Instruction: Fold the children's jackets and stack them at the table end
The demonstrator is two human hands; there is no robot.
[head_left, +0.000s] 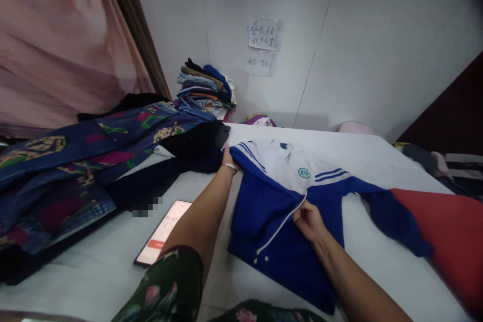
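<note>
Head view: the right hand point(310, 220) is pinching the front of a blue-and-white jacket point(260, 206), thumb and fingers together on the cloth just beside its white zip edging point(282, 224). Left of it and farther out, the left hand point(231, 162) is touching the jacket's side near the shoulder, thumb pointing up; the cloth is partly hiding its fingers, so whether they are clamping cannot be told. The jacket is lying beneath and between both hands, spread on a white table point(358, 151). To the right hand's right, one blue sleeve is stretching onto a red cloth point(456, 231).

Nearer than the left hand, a phone point(160, 231) is lying partly behind the left forearm. Just left of that hand, black clothing point(199, 141) is lying, and a patterned denim garment point(86, 146) is spreading farther left. Beyond the left hand, a stack of folded clothes point(204, 90) is rising. Beyond both hands, a purple-and-white bundle point(260, 121) and a pink rounded object point(354, 127) are showing past the table's far edge; whether either is a container cannot be told.
</note>
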